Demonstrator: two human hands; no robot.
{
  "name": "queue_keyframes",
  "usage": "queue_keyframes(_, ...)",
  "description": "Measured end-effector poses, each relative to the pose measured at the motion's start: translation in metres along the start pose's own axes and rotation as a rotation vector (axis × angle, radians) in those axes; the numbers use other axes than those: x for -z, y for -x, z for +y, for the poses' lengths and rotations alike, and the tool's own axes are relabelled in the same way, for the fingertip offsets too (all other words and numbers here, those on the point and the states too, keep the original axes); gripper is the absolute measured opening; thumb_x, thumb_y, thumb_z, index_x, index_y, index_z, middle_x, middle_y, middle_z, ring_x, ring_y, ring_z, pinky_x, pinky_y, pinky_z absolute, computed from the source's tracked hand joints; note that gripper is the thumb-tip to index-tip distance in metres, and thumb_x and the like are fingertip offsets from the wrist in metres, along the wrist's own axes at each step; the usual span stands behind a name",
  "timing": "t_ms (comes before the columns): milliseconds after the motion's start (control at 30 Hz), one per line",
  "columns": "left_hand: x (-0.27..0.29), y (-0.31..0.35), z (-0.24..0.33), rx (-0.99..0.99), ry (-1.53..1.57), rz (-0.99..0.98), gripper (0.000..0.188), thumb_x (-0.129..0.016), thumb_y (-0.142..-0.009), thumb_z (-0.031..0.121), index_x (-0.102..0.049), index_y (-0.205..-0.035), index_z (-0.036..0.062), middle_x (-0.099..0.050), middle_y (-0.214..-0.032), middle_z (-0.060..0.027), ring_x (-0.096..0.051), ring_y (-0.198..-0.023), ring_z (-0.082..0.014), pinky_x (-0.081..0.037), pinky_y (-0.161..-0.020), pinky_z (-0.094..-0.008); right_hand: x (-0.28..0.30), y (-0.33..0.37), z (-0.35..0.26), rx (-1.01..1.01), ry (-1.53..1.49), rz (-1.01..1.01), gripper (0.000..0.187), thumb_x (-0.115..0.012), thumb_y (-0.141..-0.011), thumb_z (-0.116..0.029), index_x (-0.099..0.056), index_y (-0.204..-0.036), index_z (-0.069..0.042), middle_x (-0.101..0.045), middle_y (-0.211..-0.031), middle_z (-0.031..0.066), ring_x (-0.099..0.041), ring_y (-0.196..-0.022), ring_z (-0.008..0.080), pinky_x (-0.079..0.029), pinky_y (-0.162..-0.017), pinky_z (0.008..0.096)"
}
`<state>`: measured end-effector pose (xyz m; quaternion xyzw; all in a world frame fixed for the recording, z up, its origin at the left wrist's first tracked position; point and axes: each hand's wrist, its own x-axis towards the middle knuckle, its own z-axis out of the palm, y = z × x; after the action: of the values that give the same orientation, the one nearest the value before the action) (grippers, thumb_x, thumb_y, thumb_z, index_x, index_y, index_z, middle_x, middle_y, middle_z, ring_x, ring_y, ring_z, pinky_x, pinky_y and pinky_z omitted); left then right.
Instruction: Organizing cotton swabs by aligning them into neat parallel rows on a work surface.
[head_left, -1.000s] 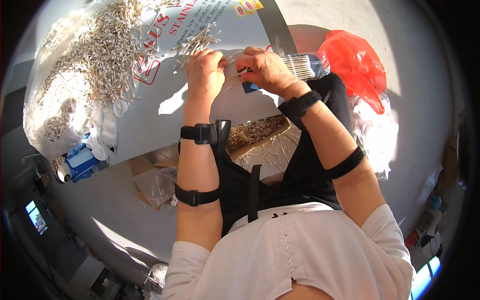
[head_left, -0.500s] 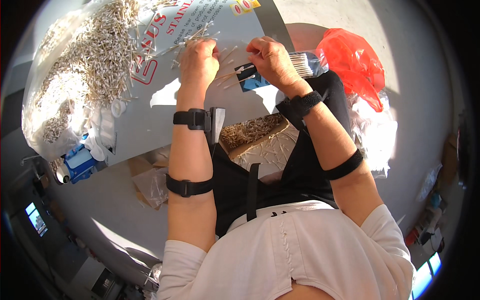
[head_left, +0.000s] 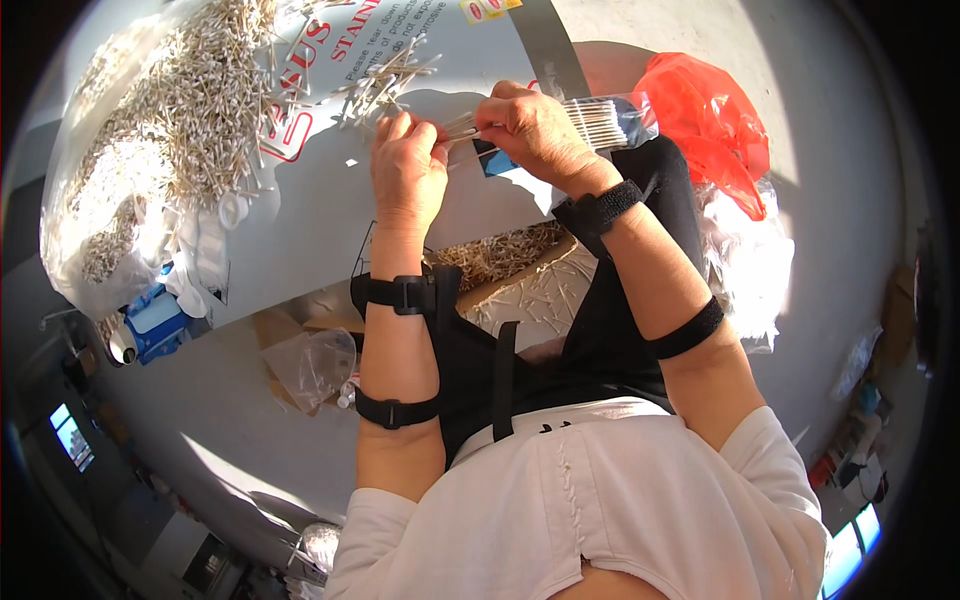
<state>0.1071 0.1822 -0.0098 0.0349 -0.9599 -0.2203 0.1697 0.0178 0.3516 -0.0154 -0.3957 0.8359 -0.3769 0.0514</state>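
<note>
Upper left of frame: loose cotton swabs (head_left: 190, 110) heaped on bench (head_left: 330, 210). 
Upper centre: left hand (head_left: 408, 172), grip pinched on few swabs (head_left: 462, 126). 
Right of it: right hand (head_left: 538, 128), grip clenched on clear packet of swabs (head_left: 612, 118). 
Swabs judged light, thin, easily bent; best held mid-stick, gently.

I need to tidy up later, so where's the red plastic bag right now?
In the head view the red plastic bag lies upper right, just beyond the right hand and its clear packet of cotton swabs.
</note>
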Motion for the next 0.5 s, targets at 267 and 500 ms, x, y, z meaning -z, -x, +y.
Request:
queue_keyframes(267,0.001,0.006,0.002,-0.077,-0.044,-0.033,0.017,-0.074,-0.070,0.001,-0.062,-0.082,0.0048,-0.059,-0.087,-0.0065,-0.056,-0.089,-0.0301,-0.047,-0.079,-0.0407,0.003,0.011,-0.003,-0.093,-0.091,0.089,0.014,-0.071,-0.074,-0.009,-0.061,-0.083,-0.005,-0.062,-0.087,0.0111,-0.063,-0.081,0.0337,-0.052,-0.073,0.0422)
queue_keyframes(500,0.002,0.016,0.008,-0.041,0.004,-0.035,0.020,-0.074,-0.067,0.000,-0.058,-0.078,0.0060,-0.057,-0.083,-0.0064,-0.055,-0.088,-0.0306,-0.047,-0.079,-0.0414,-0.001,0.016,-0.005,-0.205,-0.016,0.159,0.021,-0.072,-0.074,-0.003,-0.062,-0.092,-0.002,-0.059,-0.086,0.0114,-0.063,-0.079,0.0273,-0.052,-0.071,0.0347)
